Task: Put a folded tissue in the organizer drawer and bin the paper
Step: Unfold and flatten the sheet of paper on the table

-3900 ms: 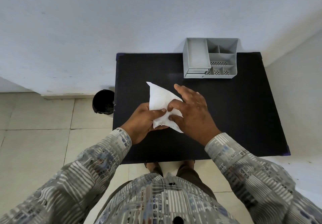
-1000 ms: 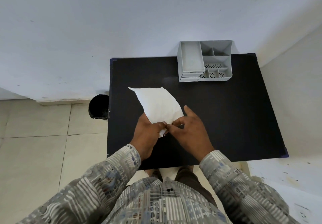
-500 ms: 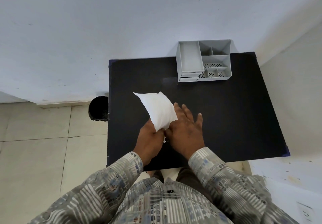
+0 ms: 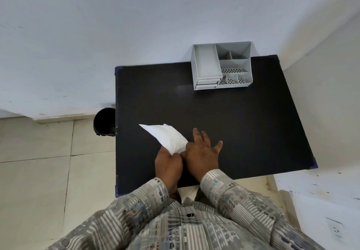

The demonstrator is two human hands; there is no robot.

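Note:
A white tissue (image 4: 166, 137), folded into a long wedge, points up and to the left over the black table (image 4: 243, 123). My left hand (image 4: 168, 165) pinches its near end. My right hand (image 4: 200, 155) lies beside it with fingers spread, its thumb side touching the tissue's right edge. The grey organizer (image 4: 222, 67) stands at the far edge of the table, its small drawer (image 4: 206, 82) at the front left shut. A black bin (image 4: 104, 121) stands on the floor by the table's left edge.
A white wall runs behind the table and another closes in on the right. Tiled floor lies to the left. My patterned sleeves fill the bottom of the view.
The tissue has become narrower over the last second. My right hand went from pinching the near corner to lying flat with spread fingers; my left hand keeps its pinch.

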